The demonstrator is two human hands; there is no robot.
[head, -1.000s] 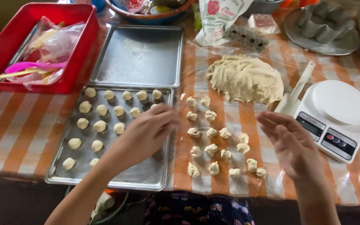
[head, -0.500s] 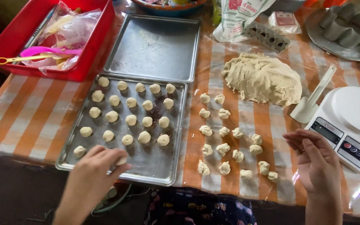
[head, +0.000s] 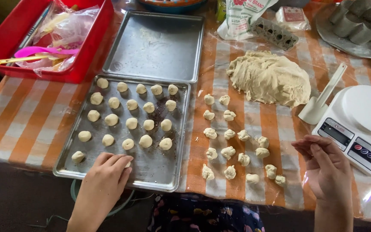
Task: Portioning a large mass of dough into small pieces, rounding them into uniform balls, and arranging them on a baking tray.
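My left hand (head: 108, 169) rests palm down on the near edge of a metal baking tray (head: 159, 172), its fingers over a small dough ball that barely shows. Several round dough balls (head: 131, 123) sit in rows on that tray. My right hand (head: 325, 165) hovers above the table's near right edge, fingers loosely curled and empty. Several rough dough pieces (head: 228, 152) lie on the plastic-covered table between my hands. A large mound of dough (head: 269, 77) sits behind them.
A white kitchen scale (head: 359, 122) and white scraper (head: 320, 103) lie at right. An empty second tray (head: 155, 45) sits behind the first. A red bin (head: 84, 56) with bags and utensils is at back left. A flour bag (head: 241, 17) and metal moulds (head: 357, 23) stand behind.
My left hand has come down from above the tray's middle to its near edge. My right hand drew back toward the near right. The view shifted closer.
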